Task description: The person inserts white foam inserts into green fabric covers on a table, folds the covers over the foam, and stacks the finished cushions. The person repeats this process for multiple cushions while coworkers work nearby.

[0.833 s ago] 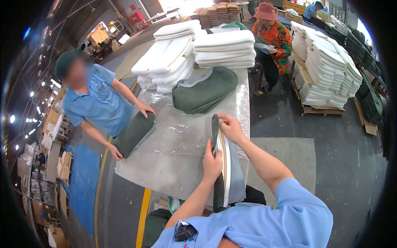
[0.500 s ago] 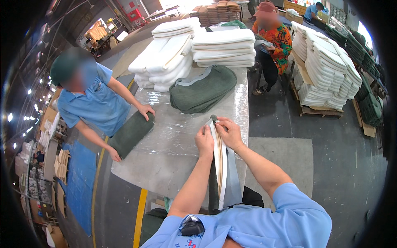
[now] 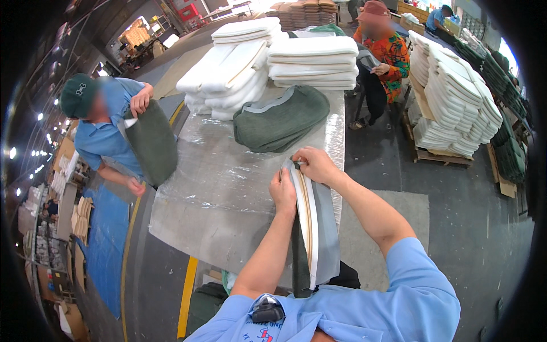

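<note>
A long padded piece stands on edge against my body, with a green fabric cover (image 3: 300, 256), white foam (image 3: 313, 228) and a tan layer inside, and a grey cloth flap (image 3: 326, 239) along its right. My left hand (image 3: 283, 191) is closed around the far part of its left side. At the far end, my right hand (image 3: 314, 164) pinches the edge of the cover, fingers bent over the corner. Just beyond both hands, loose green covers with a grey edge (image 3: 279, 122) lie on the plastic-wrapped table (image 3: 199, 208).
White foam pads are stacked at the table's far end (image 3: 313, 60) and far left (image 3: 228, 74). On the left, a co-worker (image 3: 111, 137) holds a green padded piece (image 3: 151, 145). Another person (image 3: 390, 57) is beyond the right side, near a pallet of white pads (image 3: 450, 102).
My right hand has shifted slightly left over the far corner, and the grey flap shows wider. The co-worker on the left has raised the green piece off the table edge and tilted it upright.
</note>
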Available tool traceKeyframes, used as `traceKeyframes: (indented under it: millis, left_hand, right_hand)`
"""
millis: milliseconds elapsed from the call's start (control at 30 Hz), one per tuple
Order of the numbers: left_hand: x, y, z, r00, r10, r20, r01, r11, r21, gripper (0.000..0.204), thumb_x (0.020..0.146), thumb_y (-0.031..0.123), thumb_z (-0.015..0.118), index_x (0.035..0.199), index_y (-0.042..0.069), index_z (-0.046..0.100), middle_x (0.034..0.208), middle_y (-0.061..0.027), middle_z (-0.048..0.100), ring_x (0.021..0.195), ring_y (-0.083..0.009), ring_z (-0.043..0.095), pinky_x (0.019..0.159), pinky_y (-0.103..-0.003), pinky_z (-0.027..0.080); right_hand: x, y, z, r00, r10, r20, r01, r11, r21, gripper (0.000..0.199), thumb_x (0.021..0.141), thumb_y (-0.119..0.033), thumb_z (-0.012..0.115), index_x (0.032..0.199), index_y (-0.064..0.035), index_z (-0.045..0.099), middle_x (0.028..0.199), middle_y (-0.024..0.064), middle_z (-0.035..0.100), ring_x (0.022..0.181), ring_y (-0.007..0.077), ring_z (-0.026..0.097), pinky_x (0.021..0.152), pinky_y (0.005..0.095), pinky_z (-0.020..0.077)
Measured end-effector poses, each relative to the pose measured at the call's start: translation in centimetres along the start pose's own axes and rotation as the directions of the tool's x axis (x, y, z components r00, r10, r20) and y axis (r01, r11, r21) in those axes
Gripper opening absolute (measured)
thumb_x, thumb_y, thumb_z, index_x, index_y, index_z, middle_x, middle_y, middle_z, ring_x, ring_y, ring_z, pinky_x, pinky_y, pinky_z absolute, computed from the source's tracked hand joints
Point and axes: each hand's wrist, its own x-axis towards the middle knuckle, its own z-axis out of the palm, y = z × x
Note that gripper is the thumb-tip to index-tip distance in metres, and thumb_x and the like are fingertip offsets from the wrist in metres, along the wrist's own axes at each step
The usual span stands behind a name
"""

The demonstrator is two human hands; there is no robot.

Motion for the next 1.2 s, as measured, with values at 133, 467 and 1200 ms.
traceKeyframes:
  millis: [133,467,1200]
  left_hand:
    - [0.1,0.2,0.2,0.994,0.111,-0.019,-0.109,0.987,0.114,0.035,0.109,0.025,0.054,0.104,-0.007,0.069,0.092,-0.0117,0.072,0.085,-0.0192,0.062,0.081,-0.038,0.051]
    - [0.3,-1.5,0.6,0.995,0.022,-0.092,-0.037,0.985,-0.166,0.034,0.109,0.025,0.057,0.107,-0.006,0.071,0.096,-0.0135,0.072,0.088,-0.0201,0.066,0.081,-0.038,0.053]
    - [0.9,1.1,1.4,0.783,0.583,0.217,-0.603,0.628,0.492,0.011,0.099,0.012,0.071,0.101,0.002,0.074,0.098,-0.012,0.066,0.089,-0.0287,0.066,0.077,-0.041,0.053]
  right_hand:
    - [0.4,1.2,0.3,0.999,-0.039,-0.028,0.04,0.999,0.032,0.017,0.085,-0.008,0.07,0.1,-0.0045,0.076,0.092,0.0149,0.071,0.088,0.0331,0.071,0.079,0.0432,0.0558]
    - [0.1,1.4,2.2,0.995,0.006,-0.103,0.028,0.946,0.323,0.016,0.091,-0.014,0.077,0.103,-0.0037,0.076,0.106,0.0102,0.071,0.092,0.0256,0.067,0.083,0.0371,0.0536]
    - [-1.3,5.1,9.0,0.966,0.199,-0.164,0.068,0.414,0.908,0.015,0.107,-0.006,0.06,0.118,-0.0016,0.068,0.129,0.0072,0.068,0.11,0.0148,0.064,0.1,0.0312,0.0507]
